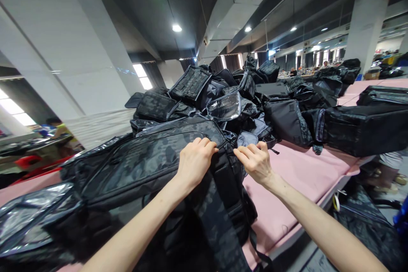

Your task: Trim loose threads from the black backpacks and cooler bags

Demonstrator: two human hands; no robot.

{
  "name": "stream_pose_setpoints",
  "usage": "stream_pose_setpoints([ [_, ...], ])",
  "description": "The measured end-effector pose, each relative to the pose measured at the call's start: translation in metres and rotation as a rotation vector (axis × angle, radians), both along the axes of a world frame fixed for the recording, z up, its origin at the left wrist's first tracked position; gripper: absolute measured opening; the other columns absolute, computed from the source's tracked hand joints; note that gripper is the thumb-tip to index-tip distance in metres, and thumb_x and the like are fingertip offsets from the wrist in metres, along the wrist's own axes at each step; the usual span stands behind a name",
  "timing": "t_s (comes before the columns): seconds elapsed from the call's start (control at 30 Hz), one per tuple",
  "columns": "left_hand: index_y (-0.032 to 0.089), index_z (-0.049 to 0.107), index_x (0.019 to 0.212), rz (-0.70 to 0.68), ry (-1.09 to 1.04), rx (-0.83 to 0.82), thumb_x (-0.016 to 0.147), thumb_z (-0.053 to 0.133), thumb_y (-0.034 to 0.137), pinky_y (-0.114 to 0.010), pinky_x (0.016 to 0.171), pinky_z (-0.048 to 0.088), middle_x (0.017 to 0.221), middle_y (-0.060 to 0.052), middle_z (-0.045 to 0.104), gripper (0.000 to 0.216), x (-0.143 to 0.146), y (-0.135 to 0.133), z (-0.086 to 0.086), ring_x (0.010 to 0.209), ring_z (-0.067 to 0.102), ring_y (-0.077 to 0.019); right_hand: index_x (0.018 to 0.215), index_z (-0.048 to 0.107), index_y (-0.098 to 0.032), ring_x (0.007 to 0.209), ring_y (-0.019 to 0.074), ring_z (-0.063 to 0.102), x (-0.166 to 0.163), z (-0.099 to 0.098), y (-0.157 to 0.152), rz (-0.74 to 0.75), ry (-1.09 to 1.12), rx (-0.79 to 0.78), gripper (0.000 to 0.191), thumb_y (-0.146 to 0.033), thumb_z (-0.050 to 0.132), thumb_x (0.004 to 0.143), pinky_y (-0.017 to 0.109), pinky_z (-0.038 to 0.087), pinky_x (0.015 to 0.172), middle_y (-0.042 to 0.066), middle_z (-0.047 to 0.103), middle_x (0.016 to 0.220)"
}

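Note:
A large dark camouflage backpack (149, 157) lies on its side in front of me on the pink table cover (293, 174). My left hand (197, 157) is closed on the edge of this backpack near its right end, fingers bent down over the fabric. Just to the right, my right hand (255, 159) is closed too, its fingers pinched at the backpack's right end. Whatever small part sits between the right fingertips cannot be made out. Black straps hang from the backpack's right side over the table edge.
Behind it rises a heap of similar black bags (191, 85), some with silver lining. Another bag (363, 127) lies at the right. An open silver-lined bag (35, 212) is at the left front. More bags (366, 225) lie below the table. A white pillar (73, 42) stands left.

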State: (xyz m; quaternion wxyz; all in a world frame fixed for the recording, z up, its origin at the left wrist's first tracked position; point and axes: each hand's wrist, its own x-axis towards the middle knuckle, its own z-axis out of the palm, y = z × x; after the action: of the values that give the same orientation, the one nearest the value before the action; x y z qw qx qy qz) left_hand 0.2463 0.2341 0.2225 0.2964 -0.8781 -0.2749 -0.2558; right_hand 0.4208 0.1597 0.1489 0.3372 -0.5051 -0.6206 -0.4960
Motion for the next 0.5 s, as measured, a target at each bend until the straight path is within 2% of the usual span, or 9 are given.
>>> stream_pose_setpoints([
  [0.17, 0.021, 0.064, 0.086, -0.031, 0.019, -0.014, 0.086, 0.049, 0.028, -0.028, 0.058, 0.038, 0.079, -0.002, 0.063, 0.017, 0.0, 0.0, -0.001, 0.075, 0.055, -0.0185, 0.085, 0.063, -0.017, 0.065, 0.0123, 0.046, 0.0, 0.014, 0.002, 0.006, -0.073, -0.048, 0.021, -0.012, 0.043, 0.09, 0.032, 0.023, 0.067, 0.001, 0.065, 0.071],
  [0.27, 0.021, 0.064, 0.086, -0.032, 0.015, -0.022, 0.087, 0.048, 0.027, -0.028, 0.058, 0.038, 0.078, -0.002, 0.063, 0.017, -0.001, 0.001, -0.001, 0.074, 0.054, -0.018, 0.08, 0.063, -0.018, 0.064, 0.0127, 0.045, 0.006, 0.013, 0.004, 0.068, 0.003, -0.078, 0.02, -0.011, 0.046, 0.088, 0.032, 0.023, 0.067, -0.001, 0.065, 0.066],
  [0.4, 0.021, 0.064, 0.084, -0.034, -0.003, -0.03, 0.087, 0.047, 0.028, -0.027, 0.057, 0.037, 0.078, -0.002, 0.063, 0.018, -0.002, 0.002, -0.002, 0.075, 0.054, -0.0177, 0.083, 0.064, -0.02, 0.067, 0.0118, 0.047, 0.01, 0.004, 0.0, 0.11, 0.14, -0.07, 0.011, -0.017, 0.053, 0.086, 0.032, 0.023, 0.067, -0.001, 0.068, 0.075],
  [0.5, 0.021, 0.063, 0.084, -0.032, -0.006, -0.028, 0.087, 0.047, 0.028, -0.027, 0.058, 0.038, 0.078, -0.002, 0.062, 0.018, -0.002, 0.002, -0.004, 0.075, 0.055, -0.0179, 0.088, 0.064, -0.019, 0.07, 0.0115, 0.049, 0.008, 0.001, -0.002, 0.089, 0.109, -0.054, 0.013, -0.016, 0.051, 0.087, 0.032, 0.024, 0.069, 0.0, 0.069, 0.083],
])
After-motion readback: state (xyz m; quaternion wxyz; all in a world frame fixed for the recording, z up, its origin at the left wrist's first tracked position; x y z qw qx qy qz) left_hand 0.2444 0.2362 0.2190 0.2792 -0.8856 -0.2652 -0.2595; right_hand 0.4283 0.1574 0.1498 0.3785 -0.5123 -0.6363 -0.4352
